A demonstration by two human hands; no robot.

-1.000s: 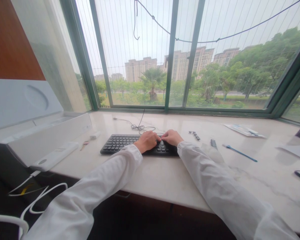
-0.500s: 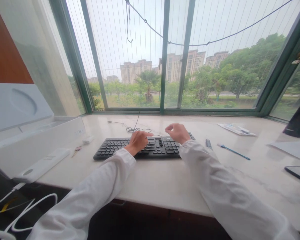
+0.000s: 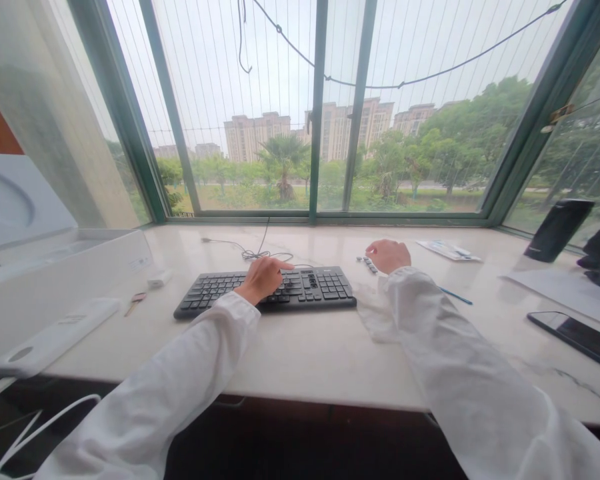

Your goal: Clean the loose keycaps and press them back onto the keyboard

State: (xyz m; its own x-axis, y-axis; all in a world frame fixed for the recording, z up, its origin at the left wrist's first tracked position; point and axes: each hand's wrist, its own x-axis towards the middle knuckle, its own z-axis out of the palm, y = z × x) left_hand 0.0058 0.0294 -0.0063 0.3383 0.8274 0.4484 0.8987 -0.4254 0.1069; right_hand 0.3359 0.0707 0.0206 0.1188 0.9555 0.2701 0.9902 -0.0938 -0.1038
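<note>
A black keyboard lies on the pale tabletop in front of me. My left hand rests over its middle, the index finger stretched out to the right and the other fingers bent. My right hand is beyond the keyboard's right end, low over the table, with its fingertips drawn together. Whatever those fingertips hold, if anything, is too small to see. Several small dark keycaps lie in a row right by them. Dark gaps show among the keys right of my left hand.
A thin cable lies coiled behind the keyboard. On the left are a key, a white power strip and an open white box. A blue stick, a phone, a packet and a black bottle are on the right.
My right hand has moved from above the keyboard's right part to the keycaps on the table. My left hand stays on the keyboard. The view has turned slightly right.
</note>
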